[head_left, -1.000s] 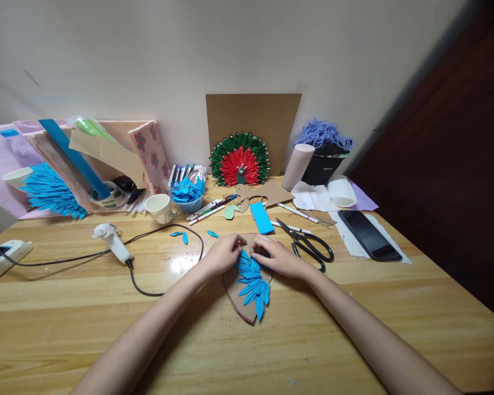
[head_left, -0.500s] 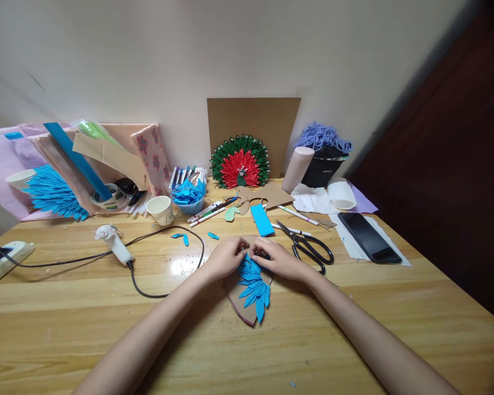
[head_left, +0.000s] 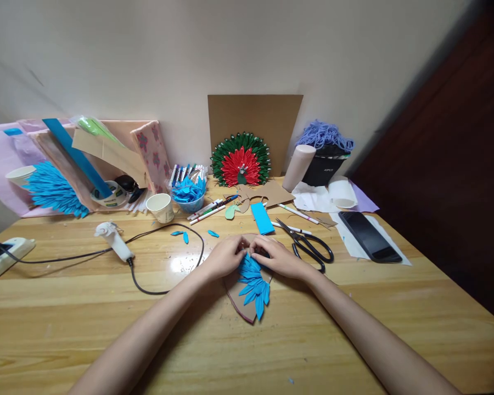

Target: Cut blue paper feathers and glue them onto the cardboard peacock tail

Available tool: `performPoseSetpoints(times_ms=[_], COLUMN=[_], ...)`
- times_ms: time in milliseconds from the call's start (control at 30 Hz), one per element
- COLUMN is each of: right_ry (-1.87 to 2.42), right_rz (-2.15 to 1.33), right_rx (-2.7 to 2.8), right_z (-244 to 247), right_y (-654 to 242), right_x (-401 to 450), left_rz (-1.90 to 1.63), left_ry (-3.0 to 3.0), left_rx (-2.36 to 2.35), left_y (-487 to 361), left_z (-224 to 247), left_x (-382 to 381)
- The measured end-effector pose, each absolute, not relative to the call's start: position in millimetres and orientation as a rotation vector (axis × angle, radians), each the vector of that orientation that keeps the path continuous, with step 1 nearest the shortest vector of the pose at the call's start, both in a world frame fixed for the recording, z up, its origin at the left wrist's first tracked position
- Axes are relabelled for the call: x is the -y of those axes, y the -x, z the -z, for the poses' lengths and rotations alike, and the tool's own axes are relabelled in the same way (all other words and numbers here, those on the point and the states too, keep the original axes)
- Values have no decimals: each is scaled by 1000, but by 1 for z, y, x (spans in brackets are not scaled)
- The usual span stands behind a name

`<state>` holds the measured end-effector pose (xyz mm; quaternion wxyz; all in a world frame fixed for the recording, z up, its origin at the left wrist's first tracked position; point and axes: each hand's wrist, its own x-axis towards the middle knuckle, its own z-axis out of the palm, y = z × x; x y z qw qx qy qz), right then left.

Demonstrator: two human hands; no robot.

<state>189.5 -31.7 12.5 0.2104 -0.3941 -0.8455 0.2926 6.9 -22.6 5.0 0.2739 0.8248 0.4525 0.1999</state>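
A cardboard piece [head_left: 237, 293] with a dark reddish curved edge lies flat on the table in front of me. Overlapping blue paper petals [head_left: 255, 284] fan across it. My left hand [head_left: 227, 255] pinches at the upper end of this fan, thumb and fingers closed. Close beside it, my right hand [head_left: 276, 258] is also closed in a pinch at the same spot, its fingertips almost meeting the left ones. The fingers largely cover the petal between them.
Black-handled scissors [head_left: 307, 244] lie right of my hands, near a phone [head_left: 369, 236]. Leftward are a white glue gun [head_left: 114, 241] with a looping cord, a paper cup [head_left: 160, 208] and a bowl of blue petals [head_left: 189, 195]. Behind stands a red-and-green peacock craft [head_left: 241, 162].
The view has tilted very slightly. Both hands stay pinched at the top of the blue petals, with barely any movement.
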Motion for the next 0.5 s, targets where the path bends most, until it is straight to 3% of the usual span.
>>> performPoseSetpoints(times_ms=[500], right_ry=[1172], right_rz=[-730], right_rx=[2345], right_z=[-10], right_y=[-185], right_x=[33], left_rz=[-556], left_ry=[-2192], left_rx=[-1183], left_y=[-6], left_z=[-9], left_x=[23])
